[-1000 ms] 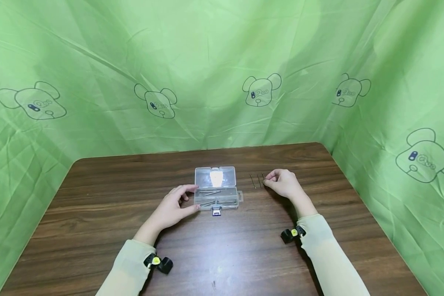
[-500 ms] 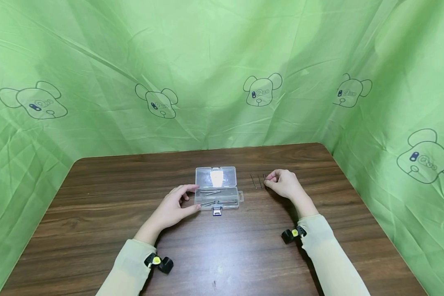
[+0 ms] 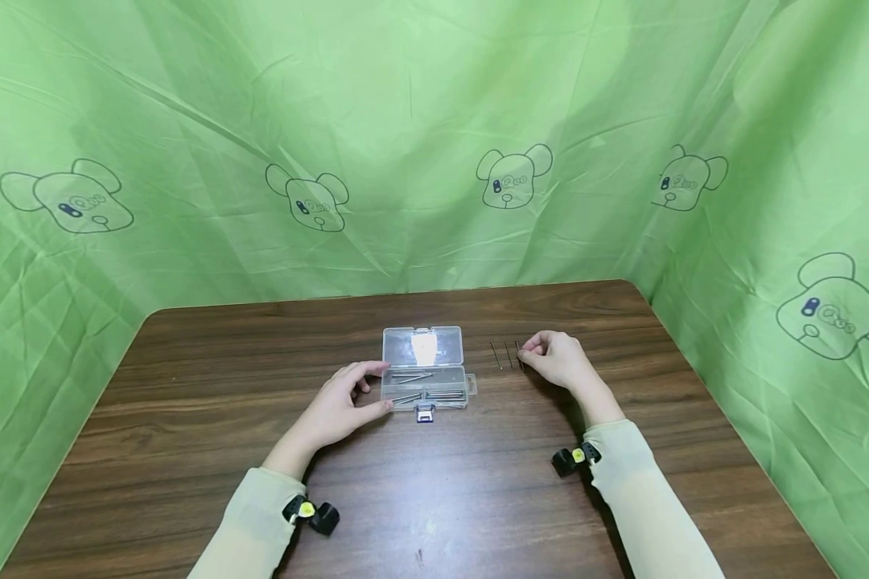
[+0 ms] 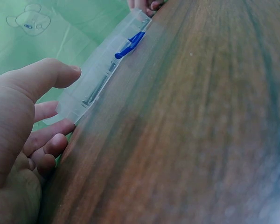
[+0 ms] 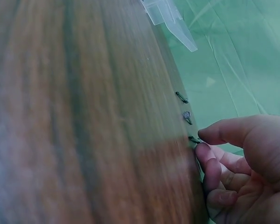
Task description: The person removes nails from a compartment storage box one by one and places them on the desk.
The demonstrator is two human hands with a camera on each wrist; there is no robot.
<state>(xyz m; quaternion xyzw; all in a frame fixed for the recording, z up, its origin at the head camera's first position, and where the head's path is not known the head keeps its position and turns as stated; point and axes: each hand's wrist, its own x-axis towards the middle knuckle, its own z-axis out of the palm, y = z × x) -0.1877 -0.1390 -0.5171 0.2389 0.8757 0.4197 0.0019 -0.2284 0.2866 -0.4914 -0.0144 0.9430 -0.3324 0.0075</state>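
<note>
A clear plastic box [image 3: 423,388] stands with its lid [image 3: 422,347] raised, and several nails [image 3: 445,396] lie in its compartments. My left hand [image 3: 343,402] holds the box at its left end, thumb by the front corner and index finger by the back. In the left wrist view the other fingers [image 4: 56,144] curl beside that end. To the right of the box, my right hand [image 3: 553,359] pinches a nail [image 3: 518,347] between thumb and index finger at the table. Two more nails, one on the left [image 3: 496,355] and one in the middle [image 3: 509,355], lie roughly parallel beside it.
The brown wooden table [image 3: 434,498] carries everything. A blue-edged latch [image 3: 424,413] sticks out at the box's front, and a clear tab [image 3: 471,383] juts from its right end. Green printed cloth [image 3: 405,161] hangs behind the table and at its sides.
My right fingertips have shifted very slightly right, and the lower end of the pinched nail now shows beneath them. The left hand and box stay as they were.
</note>
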